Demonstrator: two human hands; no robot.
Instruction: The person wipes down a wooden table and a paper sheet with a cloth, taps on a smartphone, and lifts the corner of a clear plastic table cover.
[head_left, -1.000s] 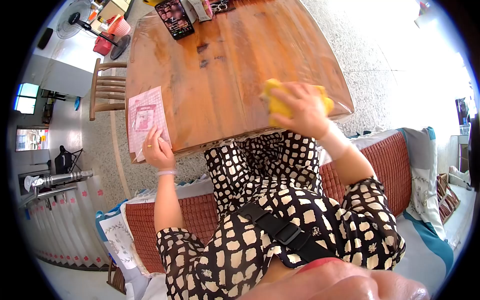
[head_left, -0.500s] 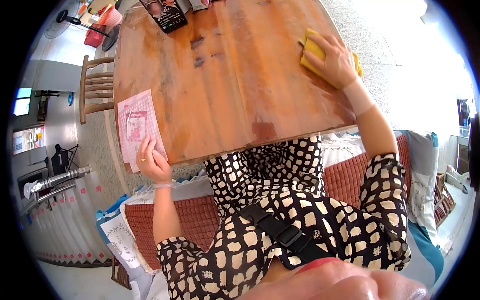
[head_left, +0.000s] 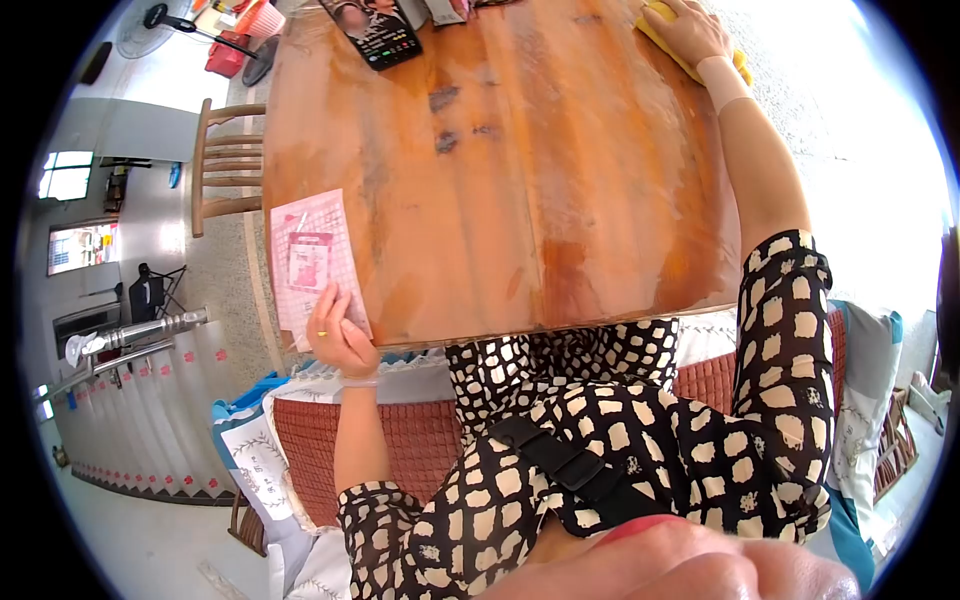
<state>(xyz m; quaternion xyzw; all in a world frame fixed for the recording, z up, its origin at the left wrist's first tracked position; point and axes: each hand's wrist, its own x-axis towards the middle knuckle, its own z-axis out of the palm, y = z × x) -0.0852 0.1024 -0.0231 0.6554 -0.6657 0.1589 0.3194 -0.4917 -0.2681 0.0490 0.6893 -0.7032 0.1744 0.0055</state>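
Observation:
My right hand (head_left: pixel 692 32) presses a folded yellow cloth (head_left: pixel 653 28) onto the far right edge of the wooden table (head_left: pixel 480 180), fingers over it and the arm stretched out. Part of the cloth is hidden under the palm. At the near left corner, my left hand (head_left: pixel 342 337) lies with its fingers extended on the lower edge of a pink gridded mat (head_left: pixel 345 235). On that mat lie a small pink-and-white card or packet (head_left: pixel 309 262) and a thin white stick-like item (head_left: pixel 302 221). Shiny streaks show on the tabletop.
A black display (head_left: pixel 375 35) with pictures stands at the table's far side. A wooden chair (head_left: pixel 215 172) is at the left edge, with a fan (head_left: pixel 215 40) beyond it. A bench with a reddish-brown woven mat (head_left: pixel 350 445) is beneath me.
My right hand has slid the yellow cloth away from me along the right edge. My left hand stays on the pink mat. The whole view has shifted slightly.

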